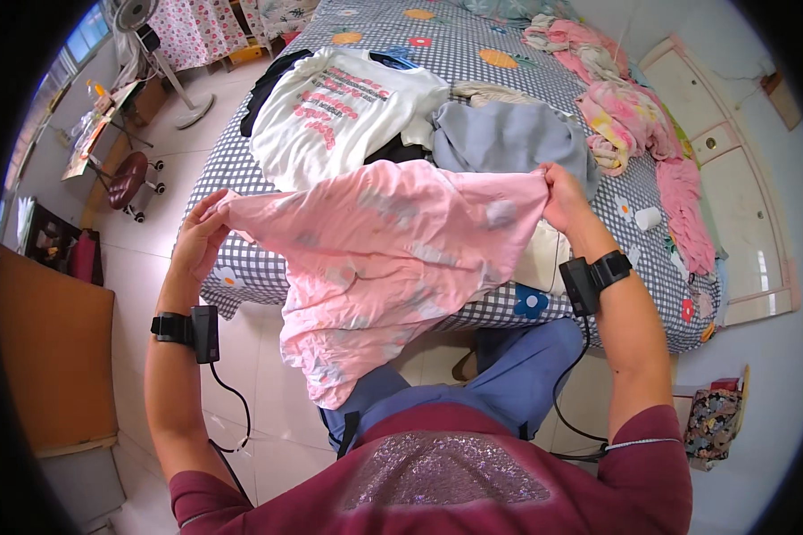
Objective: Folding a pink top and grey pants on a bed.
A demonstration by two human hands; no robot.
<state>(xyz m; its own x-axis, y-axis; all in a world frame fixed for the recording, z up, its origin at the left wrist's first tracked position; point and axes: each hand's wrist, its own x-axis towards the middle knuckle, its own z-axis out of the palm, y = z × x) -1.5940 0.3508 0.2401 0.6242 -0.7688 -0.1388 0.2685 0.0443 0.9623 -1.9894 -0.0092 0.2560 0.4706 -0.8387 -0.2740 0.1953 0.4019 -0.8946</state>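
A pink cloth with pale grey patches (384, 259) is stretched between my hands, its lower part hanging over the bed's front edge toward my legs. My left hand (203, 230) pinches its upper left corner; my right hand (562, 198) grips the upper right corner. Just beyond it on the checked bed (401, 22) lie a white T-shirt with printed lettering (330, 120), a grey-blue garment (500, 134) and some dark clothing (268, 85). A cream piece (541, 267) shows below my right hand.
Pink bedding (642, 143) lies along the bed's right side, near a small white object (648, 217) and white cabinet doors (732, 223). Left are a standing fan (187, 98), a desk (94, 134), a rolling stool (127, 178) and an orange wooden board (49, 339).
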